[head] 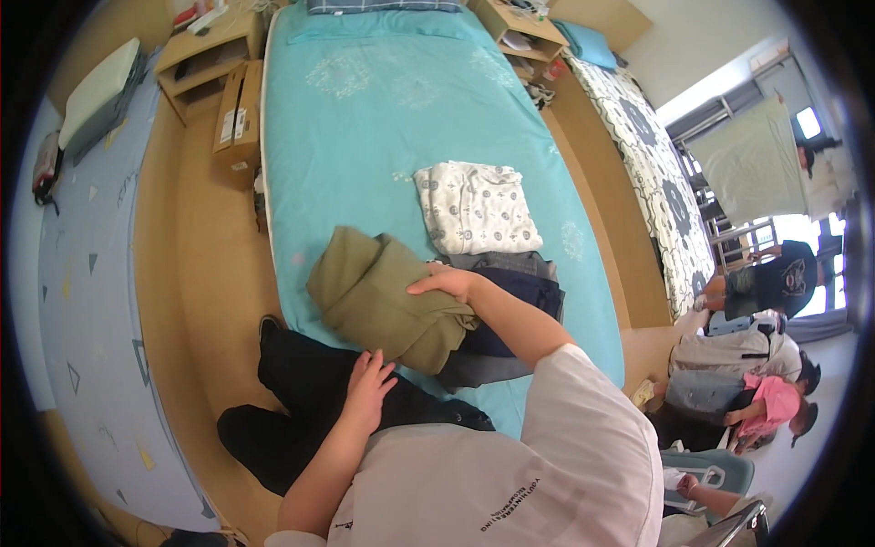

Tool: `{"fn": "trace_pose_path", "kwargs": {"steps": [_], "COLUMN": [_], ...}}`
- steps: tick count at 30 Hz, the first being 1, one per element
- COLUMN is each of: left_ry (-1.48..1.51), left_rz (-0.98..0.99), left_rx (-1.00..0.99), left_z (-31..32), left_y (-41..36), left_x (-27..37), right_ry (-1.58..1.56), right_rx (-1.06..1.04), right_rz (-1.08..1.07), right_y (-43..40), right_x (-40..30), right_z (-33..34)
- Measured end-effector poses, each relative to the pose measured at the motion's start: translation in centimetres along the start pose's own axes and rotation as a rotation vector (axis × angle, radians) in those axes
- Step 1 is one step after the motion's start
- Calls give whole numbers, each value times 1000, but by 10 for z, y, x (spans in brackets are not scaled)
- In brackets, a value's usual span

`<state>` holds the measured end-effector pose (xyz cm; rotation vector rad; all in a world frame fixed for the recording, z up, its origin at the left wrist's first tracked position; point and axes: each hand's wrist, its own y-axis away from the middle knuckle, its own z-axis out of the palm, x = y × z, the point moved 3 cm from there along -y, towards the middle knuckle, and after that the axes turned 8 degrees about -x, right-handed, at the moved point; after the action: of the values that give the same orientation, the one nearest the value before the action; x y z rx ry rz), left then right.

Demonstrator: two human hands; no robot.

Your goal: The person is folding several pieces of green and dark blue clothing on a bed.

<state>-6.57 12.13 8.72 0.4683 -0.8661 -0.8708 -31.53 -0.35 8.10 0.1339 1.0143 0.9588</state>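
My right hand grips the upper right part of a folded olive-green garment, thumb on top, fingers hidden beneath or behind the cloth. My left hand is at the garment's lower left edge, its fingers apart, with nothing visibly held. Under the right forearm lies a pile of folded dark clothes, with a navy garment above a grey one. Just beyond the pile, a folded white patterned garment rests on the turquoise bedsheet.
Beds with a pale blue sheet and a black-and-white floral sheet flank this one. A cardboard box stands by a wooden nightstand. Several people are at the right, one in a dark T-shirt, another in pink.
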Motion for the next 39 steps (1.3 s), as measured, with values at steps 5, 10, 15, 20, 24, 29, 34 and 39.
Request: {"fn": "trace_pose_path", "kwargs": {"steps": [5,10,15,20,24,29,34,39], "left_ry": [-110,-220,-14,-23,193,39,99,24], "left_rz": [254,492,531,388,562,367,291,319], "left_rx": [-79,-578,-1267,-1509,-1527,-1528,-1581,-1584], "left_z": [23,111,176,202,188,196,189,192], "left_y": [54,129,208,234,231,231,222,224], "left_x": [61,102,119,122,97,106,93,103], "right_ry": [-358,-511,-695,-856,-921,-658,345,784], "right_rx": [412,318,305,943,1092,1025,1534,1559], "right_rz": [-312,-794,-1032,-661,-482,-756,-550,280], "right_y": [100,139,81,22,30,100,198,205], "right_x": [-58,-102,-60,37,25,33,80,182], "right_z": [30,-2,-89,-192,-174,-164,-137,-63]}}
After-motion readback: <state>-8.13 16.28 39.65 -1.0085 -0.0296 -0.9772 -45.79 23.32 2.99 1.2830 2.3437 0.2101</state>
